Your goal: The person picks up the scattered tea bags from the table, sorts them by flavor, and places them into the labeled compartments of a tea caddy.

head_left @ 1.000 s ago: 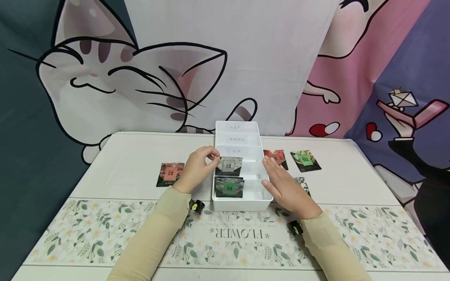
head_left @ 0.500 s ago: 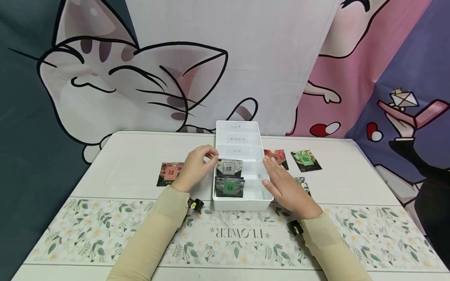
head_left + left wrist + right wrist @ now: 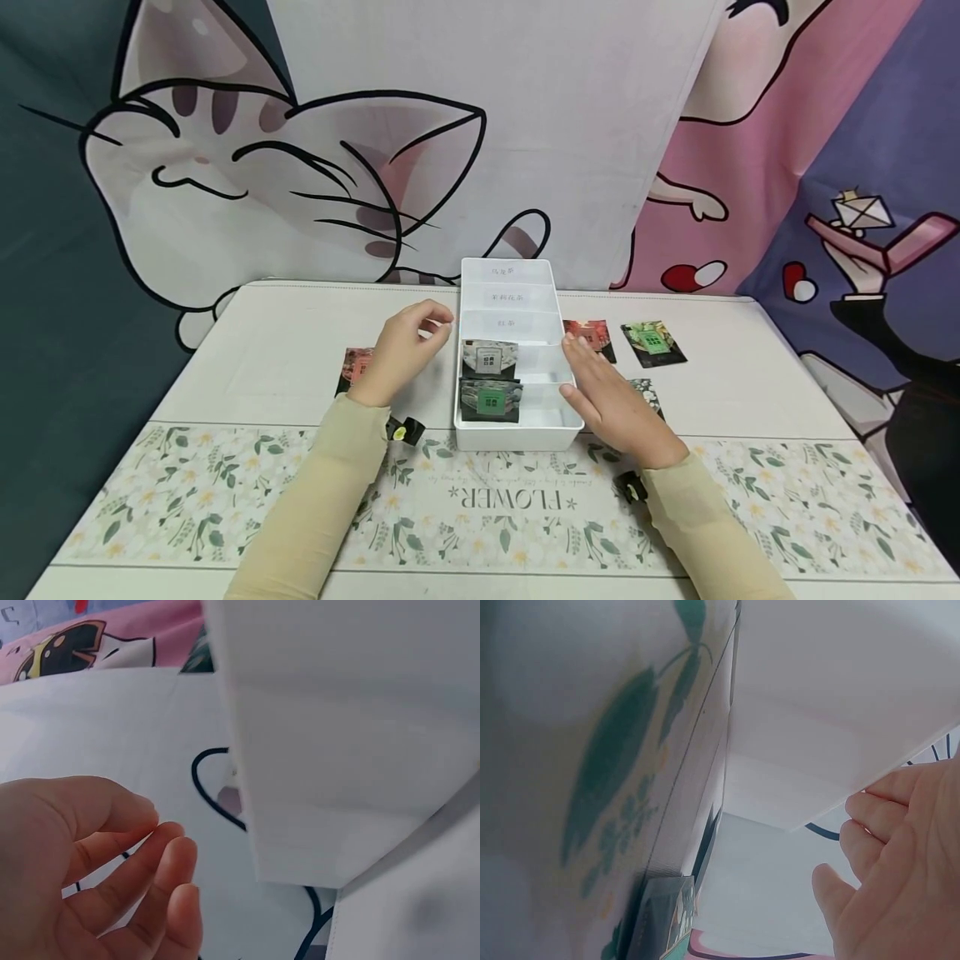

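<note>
My left hand [image 3: 408,346] holds nothing, thumb and fingertips narrowly parted, just left of the box [image 3: 517,438]; my right hand [image 3: 615,404], fingers straight, lies along its right side. I'd brace lightly there, so the grey sachet [image 3: 489,360] and green sachet [image 3: 491,402], standing in its two nearest compartments, don't topple. Their labels face me; the box's long axis runs away from me.

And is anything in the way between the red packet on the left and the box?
Yes: in the head view, the left hand is over the gap between the red packet and the box, hiding part of the packet. Nothing else shows on the direct line.
</note>
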A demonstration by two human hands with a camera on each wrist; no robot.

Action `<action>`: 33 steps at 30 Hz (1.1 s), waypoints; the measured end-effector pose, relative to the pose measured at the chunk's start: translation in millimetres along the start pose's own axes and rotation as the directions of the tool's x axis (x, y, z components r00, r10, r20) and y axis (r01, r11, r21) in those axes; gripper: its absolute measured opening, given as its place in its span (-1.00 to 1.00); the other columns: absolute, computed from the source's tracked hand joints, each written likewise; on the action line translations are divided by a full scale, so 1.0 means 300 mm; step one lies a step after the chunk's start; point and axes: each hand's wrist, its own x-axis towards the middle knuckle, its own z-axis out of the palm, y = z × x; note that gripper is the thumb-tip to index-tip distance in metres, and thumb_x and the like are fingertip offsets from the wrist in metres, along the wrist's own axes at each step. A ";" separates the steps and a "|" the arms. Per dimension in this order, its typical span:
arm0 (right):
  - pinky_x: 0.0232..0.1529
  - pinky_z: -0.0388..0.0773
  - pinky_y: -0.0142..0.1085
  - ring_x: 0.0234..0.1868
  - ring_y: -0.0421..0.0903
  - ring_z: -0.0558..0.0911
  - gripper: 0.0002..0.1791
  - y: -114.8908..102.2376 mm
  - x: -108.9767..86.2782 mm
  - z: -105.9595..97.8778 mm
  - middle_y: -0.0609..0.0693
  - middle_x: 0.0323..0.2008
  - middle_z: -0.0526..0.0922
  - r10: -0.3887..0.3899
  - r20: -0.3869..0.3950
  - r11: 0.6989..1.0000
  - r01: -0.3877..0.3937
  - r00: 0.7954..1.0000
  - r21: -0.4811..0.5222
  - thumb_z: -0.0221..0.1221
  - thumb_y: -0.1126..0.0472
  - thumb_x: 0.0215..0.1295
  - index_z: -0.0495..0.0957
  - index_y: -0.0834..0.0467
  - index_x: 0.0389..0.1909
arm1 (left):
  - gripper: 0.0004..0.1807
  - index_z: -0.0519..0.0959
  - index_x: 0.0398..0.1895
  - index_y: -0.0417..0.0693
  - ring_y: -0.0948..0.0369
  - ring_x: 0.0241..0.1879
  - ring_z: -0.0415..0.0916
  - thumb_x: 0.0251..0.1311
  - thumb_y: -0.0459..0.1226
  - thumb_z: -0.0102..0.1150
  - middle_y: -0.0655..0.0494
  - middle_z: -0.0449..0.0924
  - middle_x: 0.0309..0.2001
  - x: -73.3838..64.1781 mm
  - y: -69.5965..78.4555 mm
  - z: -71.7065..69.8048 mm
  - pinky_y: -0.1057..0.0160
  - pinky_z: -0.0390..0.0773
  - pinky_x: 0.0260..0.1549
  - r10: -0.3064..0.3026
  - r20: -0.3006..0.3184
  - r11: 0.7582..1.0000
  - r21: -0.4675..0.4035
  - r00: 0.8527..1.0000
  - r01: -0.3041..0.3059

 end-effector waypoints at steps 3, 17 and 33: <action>0.57 -0.06 0.06 0.61 0.14 -0.08 -0.25 -0.001 0.001 0.000 0.07 0.63 -0.08 0.006 0.005 1.000 -0.006 1.000 0.004 -0.16 -0.08 0.64 -0.14 0.18 0.63 | -0.85 0.65 -0.06 -0.17 0.03 -0.09 0.63 0.39 -0.33 0.18 -0.06 0.68 -0.03 -0.002 -0.002 -0.020 0.03 0.66 -0.06 -0.013 0.007 1.000 -0.006 1.000 0.013; 0.57 -0.11 0.07 0.61 0.15 -0.08 -0.26 -0.006 0.003 0.000 0.09 0.62 -0.05 -0.003 0.004 1.000 0.003 1.000 -0.017 -0.15 -0.07 0.64 -0.11 0.22 0.62 | -0.71 0.57 0.14 -0.11 -0.08 0.05 0.60 0.46 -0.22 0.08 -0.12 0.63 0.08 -0.012 -0.061 -0.124 -0.06 0.58 0.06 -0.176 -0.004 0.983 0.051 0.984 0.176; 0.58 -0.11 0.04 0.61 0.15 -0.07 -0.26 -0.008 -0.002 -0.007 0.11 0.62 -0.04 -0.011 -0.001 0.999 0.011 1.000 -0.040 -0.14 -0.06 0.64 -0.09 0.23 0.62 | -0.62 0.49 0.25 -0.17 -0.16 0.17 0.52 0.50 -0.17 0.00 -0.21 0.55 0.20 -0.026 -0.142 -0.232 -0.16 0.51 0.12 -0.303 0.039 0.947 0.122 0.952 0.296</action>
